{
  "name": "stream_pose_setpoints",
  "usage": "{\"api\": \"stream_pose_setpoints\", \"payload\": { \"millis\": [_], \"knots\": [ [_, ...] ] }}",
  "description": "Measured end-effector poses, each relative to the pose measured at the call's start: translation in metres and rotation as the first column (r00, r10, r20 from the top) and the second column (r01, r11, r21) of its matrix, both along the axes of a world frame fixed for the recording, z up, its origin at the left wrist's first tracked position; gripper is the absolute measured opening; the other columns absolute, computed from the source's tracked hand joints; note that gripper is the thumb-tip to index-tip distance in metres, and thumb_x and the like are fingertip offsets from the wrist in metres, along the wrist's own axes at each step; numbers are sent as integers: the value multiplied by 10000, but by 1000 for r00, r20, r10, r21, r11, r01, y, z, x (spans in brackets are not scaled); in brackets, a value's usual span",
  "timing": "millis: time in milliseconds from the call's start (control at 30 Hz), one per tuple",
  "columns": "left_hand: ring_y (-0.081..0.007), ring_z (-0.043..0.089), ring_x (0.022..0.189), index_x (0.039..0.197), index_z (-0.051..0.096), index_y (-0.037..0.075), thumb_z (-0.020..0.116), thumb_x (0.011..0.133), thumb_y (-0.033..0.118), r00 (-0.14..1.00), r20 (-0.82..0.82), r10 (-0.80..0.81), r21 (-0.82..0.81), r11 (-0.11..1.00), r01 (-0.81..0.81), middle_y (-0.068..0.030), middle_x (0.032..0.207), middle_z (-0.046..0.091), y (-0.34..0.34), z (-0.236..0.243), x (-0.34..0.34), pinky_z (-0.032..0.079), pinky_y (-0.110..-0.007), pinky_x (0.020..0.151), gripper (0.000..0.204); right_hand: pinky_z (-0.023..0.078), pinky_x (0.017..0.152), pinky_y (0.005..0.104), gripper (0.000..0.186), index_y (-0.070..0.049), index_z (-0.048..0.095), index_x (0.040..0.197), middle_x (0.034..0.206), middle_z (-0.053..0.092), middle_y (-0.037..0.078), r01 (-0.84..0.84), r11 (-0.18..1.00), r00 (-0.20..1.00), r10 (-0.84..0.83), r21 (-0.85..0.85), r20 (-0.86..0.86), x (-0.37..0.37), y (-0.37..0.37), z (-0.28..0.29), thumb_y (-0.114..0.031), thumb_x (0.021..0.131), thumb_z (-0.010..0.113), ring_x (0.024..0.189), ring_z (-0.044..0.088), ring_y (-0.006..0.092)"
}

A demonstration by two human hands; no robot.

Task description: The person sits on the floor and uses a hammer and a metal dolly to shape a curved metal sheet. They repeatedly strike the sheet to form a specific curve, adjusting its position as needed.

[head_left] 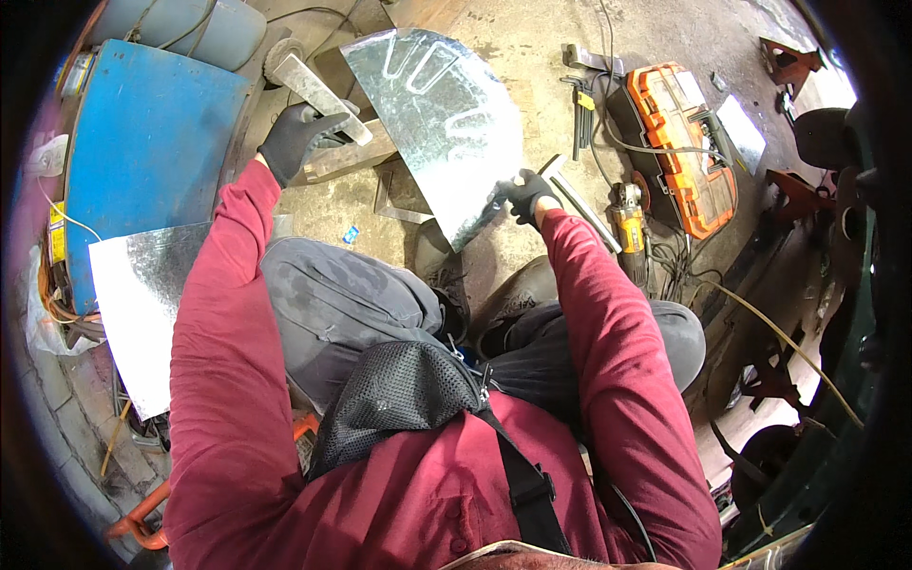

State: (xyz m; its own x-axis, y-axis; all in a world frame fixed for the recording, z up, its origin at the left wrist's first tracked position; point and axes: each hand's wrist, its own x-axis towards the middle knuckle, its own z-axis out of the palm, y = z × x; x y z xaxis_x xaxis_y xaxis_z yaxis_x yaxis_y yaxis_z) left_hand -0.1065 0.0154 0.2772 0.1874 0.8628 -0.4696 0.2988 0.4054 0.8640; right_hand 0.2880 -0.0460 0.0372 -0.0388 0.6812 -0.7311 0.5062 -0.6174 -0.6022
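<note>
My left hand, in a dark glove, is closed around the lower part of a flat grey metal bar. The bar slants up and to the left, its far end beside a round brush-like disc. In front of my knees stands a thin, shiny metal sheet with a curved outer edge and several long loop-shaped marks. My right hand, also gloved, pinches this sheet at its lower right edge. A metal square-like frame lies partly behind the sheet, next to my shoe.
At left stand a blue panel and another bright metal sheet. To the right are an orange toolbox, a yellow angle grinder, a hex key set, a metal bar and loose cables. Red stands line the far right.
</note>
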Motion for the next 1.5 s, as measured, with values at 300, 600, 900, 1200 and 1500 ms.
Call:
{"api": "stream_pose_setpoints", "payload": {
  "millis": [300, 600, 900, 1200, 1500],
  "knots": [
    [-221, 723, 991, 1171, 606, 6, 594, 997, 130, 988, 151, 34, -52, 998, -27, -108, 1035, 692, 7, -20, -8, 597, -394, 941, 214, 653, 653, 502, 412, 41, 614, 1265, 1018, 752, 226, 57, 890, 846, -283, -452, -451, -45, -41, 2, -296, 1038, 682, 789, 762, 366],
    [-140, 556, 679, 1084, 626, 51, 695, 988, 220, 954, 8, 299, -27, 954, -299, -15, 772, 557, 0, -22, -31, 567, -336, 743, 206, 556, 953, 528, 863, -53, 536, 1474, 1365, 638, 145, 102, 927, 909, -234, -360, -346, 10, 13, 12, -574, 855, 835, 1178, 649, 342],
    [-76, 443, 517, 1122, 706, 102, 850, 881, 400, 861, -409, 304, -8, 942, -337, 55, 688, 482, -9, -17, -66, 565, -293, 617, 410, 546, 763, 354, 417, 57, 672, 1261, 1044, 758, 108, 569, 817, 691, -539, -99, -481, -62, 49, -22, -209, 965, 795, 900, 691, 204],
    [-128, 517, 560, 1067, 728, 35, 838, 900, 379, 831, -412, 373, -38, 904, -425, 10, 688, 532, -64, -11, -127, 526, -316, 592, 398, 489, 657, 349, 96, -61, 651, 977, 762, 618, 67, 635, 751, 765, -579, 181, -282, -102, -44, -9, -142, 948, 609, 680, 566, 205],
    [-223, 690, 971, 1444, 590, 110, 710, 1001, 449, 936, -36, 351, -414, 847, -333, -158, 1156, 688, -215, -147, -186, 581, -418, 884, 571, 540, 876, 537, 216, -85, 607, 1059, 962, 655, 123, 461, 693, 394, -719, -554, -572, -159, -103, -14, -296, 1072, 562, 931, 660, 343]
  ]
}}
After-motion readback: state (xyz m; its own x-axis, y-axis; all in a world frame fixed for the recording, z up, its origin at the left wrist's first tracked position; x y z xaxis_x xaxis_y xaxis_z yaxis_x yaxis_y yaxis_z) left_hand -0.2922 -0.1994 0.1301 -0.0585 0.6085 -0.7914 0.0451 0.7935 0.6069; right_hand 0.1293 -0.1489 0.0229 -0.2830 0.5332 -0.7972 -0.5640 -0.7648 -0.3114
